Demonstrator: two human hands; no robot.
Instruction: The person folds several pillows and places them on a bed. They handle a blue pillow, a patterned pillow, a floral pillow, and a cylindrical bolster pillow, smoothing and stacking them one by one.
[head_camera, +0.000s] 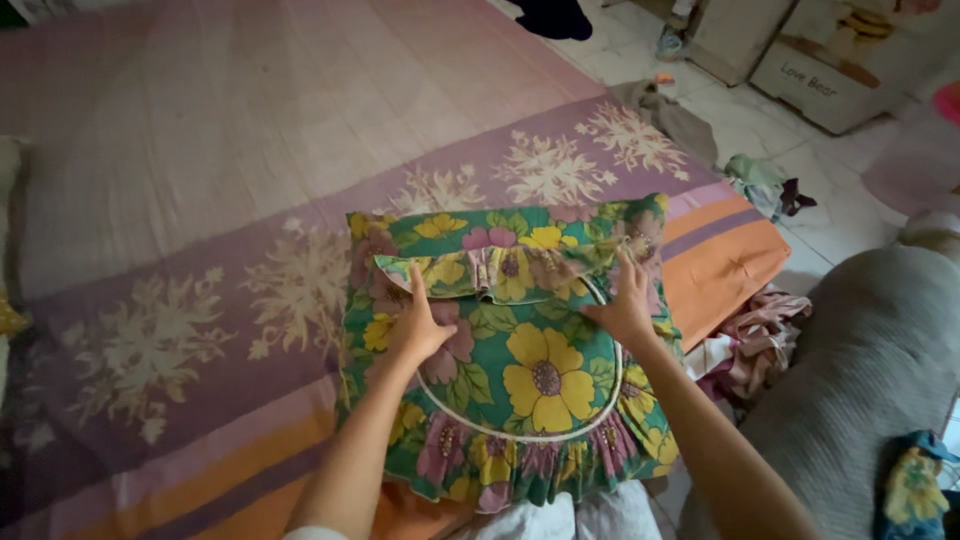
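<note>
Both hands spread flat, apart, on floral pillow (520, 370) lying on bed (200, 150): left hand (418, 328) beneath folded frill flap (490, 268), right hand (625, 305) at flap's right end. Pillow's lower edge cut off; clothes pile (755, 335) partly hidden

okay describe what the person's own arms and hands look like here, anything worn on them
Both forearms are bare from the bottom of the picture up to the wrists. The left hand and the right hand wear no gloves, and no rings, watch or bracelets can be seen. A bit of white cloth shows by the left arm at the bottom edge, perhaps a sleeve.
</note>
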